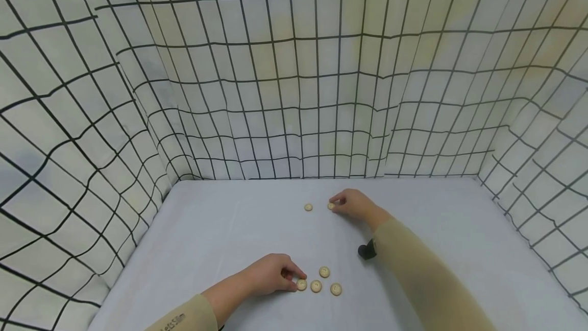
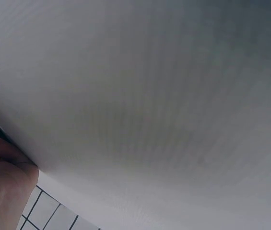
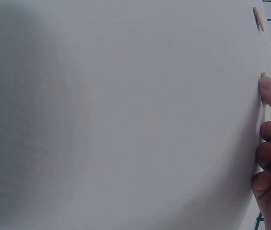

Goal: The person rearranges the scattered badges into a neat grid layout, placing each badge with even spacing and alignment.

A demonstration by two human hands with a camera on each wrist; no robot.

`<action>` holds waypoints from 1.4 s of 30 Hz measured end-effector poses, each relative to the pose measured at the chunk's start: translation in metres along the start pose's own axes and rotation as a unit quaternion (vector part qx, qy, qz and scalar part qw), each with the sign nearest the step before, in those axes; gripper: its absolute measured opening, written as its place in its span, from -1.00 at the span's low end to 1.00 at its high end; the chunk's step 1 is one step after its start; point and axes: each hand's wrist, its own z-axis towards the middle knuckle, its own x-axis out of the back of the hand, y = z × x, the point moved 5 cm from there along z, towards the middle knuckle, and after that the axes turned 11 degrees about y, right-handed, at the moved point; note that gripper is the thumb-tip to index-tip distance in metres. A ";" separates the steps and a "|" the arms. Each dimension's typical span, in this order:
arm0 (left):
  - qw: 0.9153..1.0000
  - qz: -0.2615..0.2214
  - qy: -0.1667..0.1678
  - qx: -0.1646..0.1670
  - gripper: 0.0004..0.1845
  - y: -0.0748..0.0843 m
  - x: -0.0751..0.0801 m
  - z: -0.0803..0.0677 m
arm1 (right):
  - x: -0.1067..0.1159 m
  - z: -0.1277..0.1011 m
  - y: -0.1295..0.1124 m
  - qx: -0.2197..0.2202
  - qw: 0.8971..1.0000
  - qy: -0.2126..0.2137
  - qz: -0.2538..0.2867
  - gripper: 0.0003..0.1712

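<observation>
Plainly, the risk lies in how thin and flat these wooden buttons are against the smooth white table (image 1: pixel 220 229): a fingertip that presses a little off-centre could skate a button sideways instead of lifting it, and the near group sits so close together that one nudge could knock its neighbours out of place. The left hand (image 1: pixel 268 275) rests low on the table with its fingers curled, thumb and forefinger closing on the leftmost button (image 1: pixel 301 284) of the near cluster; two more buttons (image 1: pixel 316 286) (image 1: pixel 336 289) lie in a row just to its right, and a fourth (image 1: pixel 324 272) sits just behind them. The right hand (image 1: pixel 351 203), farther away, has its fingers bent down and its fingertip pressing the far button (image 1: pixel 331 206), which the right wrist view shows edge-on beneath the fingertip (image 3: pixel 268 88). Another loose button (image 1: pixel 308 207) lies just left of that one, apart from the hand. Whether either hand has its button off the surface cannot be told. A checked cloth (image 1: pixel 294 91) walls in the table.
</observation>
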 end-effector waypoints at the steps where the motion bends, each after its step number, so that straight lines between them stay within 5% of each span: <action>1: 1.000 0.000 0.001 0.000 -0.78 0.000 0.000 0.000 | 0.000 0.000 0.000 -0.001 1.000 0.000 0.000 -0.63; 42: 1.000 0.005 -0.001 0.009 -0.78 -0.004 -0.001 0.002 | 0.009 -0.014 -0.001 0.014 1.000 -0.012 -0.001 -0.65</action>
